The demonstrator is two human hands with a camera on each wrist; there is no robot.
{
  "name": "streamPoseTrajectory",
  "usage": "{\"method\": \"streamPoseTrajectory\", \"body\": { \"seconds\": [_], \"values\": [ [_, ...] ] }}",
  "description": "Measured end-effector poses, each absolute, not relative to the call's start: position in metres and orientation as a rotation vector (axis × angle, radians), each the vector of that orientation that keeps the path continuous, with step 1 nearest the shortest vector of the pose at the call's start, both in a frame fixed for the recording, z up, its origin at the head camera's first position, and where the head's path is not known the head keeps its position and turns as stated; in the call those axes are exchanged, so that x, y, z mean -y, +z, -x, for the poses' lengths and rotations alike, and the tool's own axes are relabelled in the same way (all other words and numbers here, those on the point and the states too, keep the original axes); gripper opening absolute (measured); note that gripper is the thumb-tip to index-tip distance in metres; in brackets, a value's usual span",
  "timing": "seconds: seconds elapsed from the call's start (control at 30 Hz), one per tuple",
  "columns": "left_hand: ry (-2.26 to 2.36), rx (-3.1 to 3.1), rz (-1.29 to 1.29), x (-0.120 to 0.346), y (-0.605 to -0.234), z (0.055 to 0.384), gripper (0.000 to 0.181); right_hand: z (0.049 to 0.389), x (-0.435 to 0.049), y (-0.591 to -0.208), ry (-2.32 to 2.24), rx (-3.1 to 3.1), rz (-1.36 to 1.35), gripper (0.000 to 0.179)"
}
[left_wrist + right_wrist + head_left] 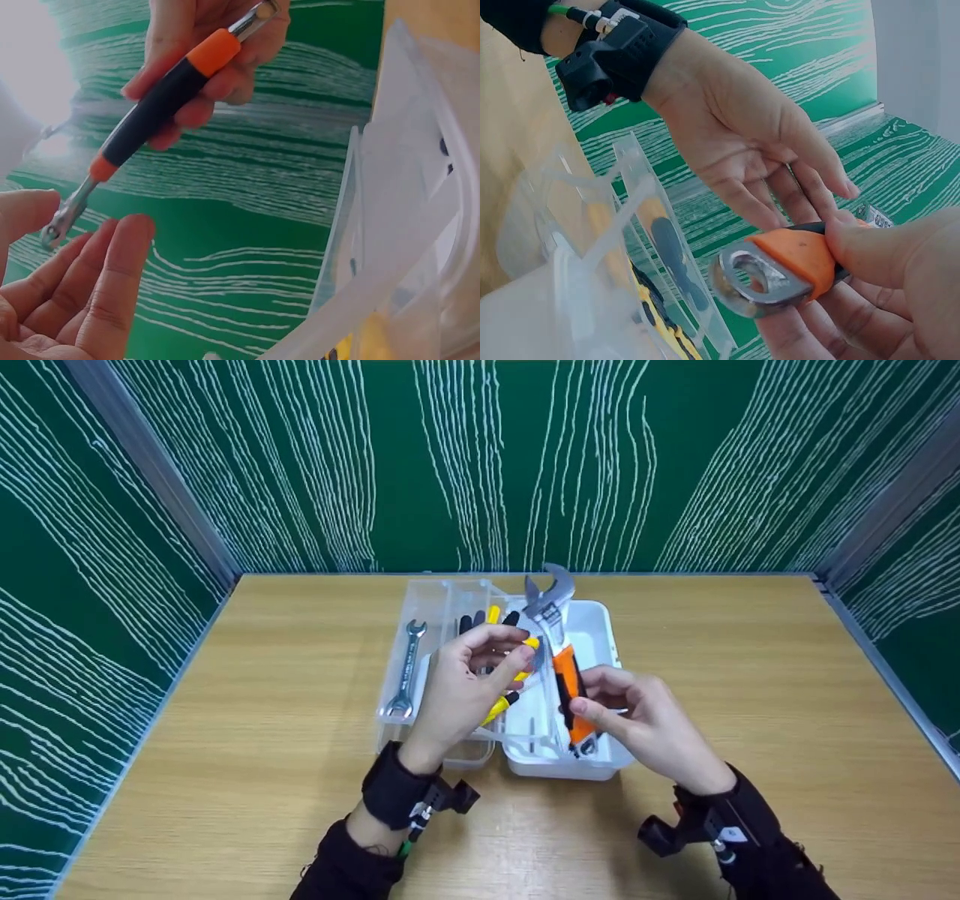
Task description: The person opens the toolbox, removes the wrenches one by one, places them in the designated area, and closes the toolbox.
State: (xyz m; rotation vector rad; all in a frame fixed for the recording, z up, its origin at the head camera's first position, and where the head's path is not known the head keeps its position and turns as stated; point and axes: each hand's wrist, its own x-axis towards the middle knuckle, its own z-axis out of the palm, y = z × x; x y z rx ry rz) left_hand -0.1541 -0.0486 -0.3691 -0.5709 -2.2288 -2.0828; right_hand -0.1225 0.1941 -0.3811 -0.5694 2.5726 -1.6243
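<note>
My right hand (652,716) grips an adjustable wrench (568,667) by its orange and black handle, head pointing up and away over the white box. The handle's metal end with its hole faces the right wrist camera, where the wrench (799,255) lies between thumb and fingers. My left hand (461,679) hovers above the clear tray, fingers loosely bent. In the left wrist view the left hand (90,307) holds nothing; the wrench head appears in line with the gap between thumb and fingers, and in the head view it stands apart from them.
A double-ended open wrench (409,667) lies in the left compartment of the clear tray (427,592). Several yellow and black handles sit beside it, partly hidden by the left hand. The white box (600,622) stands to the right on the wooden table (247,750). Green walls surround the table.
</note>
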Motion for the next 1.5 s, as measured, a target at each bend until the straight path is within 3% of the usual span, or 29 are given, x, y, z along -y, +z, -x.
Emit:
{"method": "streamPoseTrajectory", "body": {
  "seconds": [0.67,1.5],
  "values": [
    [-1.859,2.307,0.494,0.075,-0.36,0.164,0.028,0.132,-0.245,-0.384,-1.536,-2.697,0.303,0.033],
    [-1.774,2.319,0.365,0.099,-0.35,0.168,0.027,0.145,-0.307,-0.427,-1.387,-2.742,0.066,0.051]
  ]
}}
